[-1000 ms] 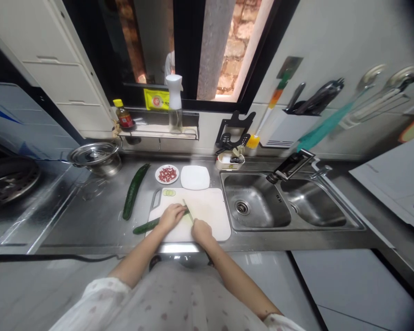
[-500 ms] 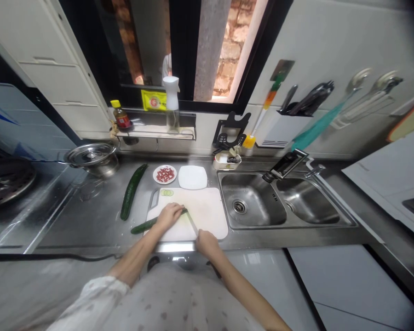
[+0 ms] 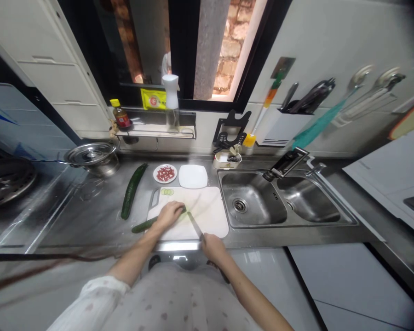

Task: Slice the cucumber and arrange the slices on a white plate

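My left hand (image 3: 171, 214) is closed over a cucumber (image 3: 144, 225) that lies across the lower left of a white cutting board (image 3: 212, 209). Beyond my fingertips its cut end shows as a small dark tip. In my right hand (image 3: 213, 247) is a knife (image 3: 195, 224), its handle wrapped by my fingers and its blade pointing up-left at the cut end. The blade looks slightly apart from the cucumber. Several thin cucumber slices (image 3: 167, 191) lie overlapped at the board's upper left. A second, whole cucumber (image 3: 133, 191) rests on the counter left of the board.
Behind the board stand a plate of chopped red pieces (image 3: 165, 174) and a white square plate (image 3: 192, 176). A double sink (image 3: 251, 220) adjoins on the right. A lidded steel pot (image 3: 93, 158) sits at the back left, and a bottle shelf (image 3: 152, 131) hangs below the window.
My right hand has moved slightly to the right with the knife, and the blade has come away from the cucumber's end. My left hand has hardly moved.
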`<state>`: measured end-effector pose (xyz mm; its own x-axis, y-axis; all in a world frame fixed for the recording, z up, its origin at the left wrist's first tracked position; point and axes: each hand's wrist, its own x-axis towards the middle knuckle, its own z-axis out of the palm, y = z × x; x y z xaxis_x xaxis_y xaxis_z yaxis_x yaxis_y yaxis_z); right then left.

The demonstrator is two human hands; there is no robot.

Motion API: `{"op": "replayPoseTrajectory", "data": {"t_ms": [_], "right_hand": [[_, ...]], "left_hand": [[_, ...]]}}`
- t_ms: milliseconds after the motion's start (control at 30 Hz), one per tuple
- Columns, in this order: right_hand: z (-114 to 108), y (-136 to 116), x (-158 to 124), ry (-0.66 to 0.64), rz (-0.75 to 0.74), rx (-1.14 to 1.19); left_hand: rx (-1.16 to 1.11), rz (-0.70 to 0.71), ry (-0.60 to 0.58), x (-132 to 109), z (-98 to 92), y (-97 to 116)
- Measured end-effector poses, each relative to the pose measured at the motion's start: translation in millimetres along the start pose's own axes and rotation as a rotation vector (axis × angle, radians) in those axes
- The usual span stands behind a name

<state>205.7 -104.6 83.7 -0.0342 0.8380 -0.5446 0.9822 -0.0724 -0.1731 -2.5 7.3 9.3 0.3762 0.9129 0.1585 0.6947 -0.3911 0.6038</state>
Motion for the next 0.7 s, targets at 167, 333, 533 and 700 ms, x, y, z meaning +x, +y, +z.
{"op": "replayPoseTrajectory", "data": {"t_ms": [167, 333, 533, 700], "right_hand": [[-10.5, 11.3, 0.0, 0.058, 0.019, -0.029], [-22.4, 14.9, 1.6, 0.108, 0.079, -0.041], [-30.5, 15.6, 3.0, 0.198, 0.078, -0.053], [-33.5, 19.0, 6.3, 0.236, 0.072, -0.068]], "left_hand": [[0.006, -0.024, 0.003, -0.1, -1.9, 2.5], [-0.009, -0.034, 0.003, -0.6, -1.6, 3.5], [-0.039, -0.049, 0.038, -3.0, -2.1, 1.9], [-0.111, -0.171, 0.159, 0.8, 0.2, -5.6]]}}
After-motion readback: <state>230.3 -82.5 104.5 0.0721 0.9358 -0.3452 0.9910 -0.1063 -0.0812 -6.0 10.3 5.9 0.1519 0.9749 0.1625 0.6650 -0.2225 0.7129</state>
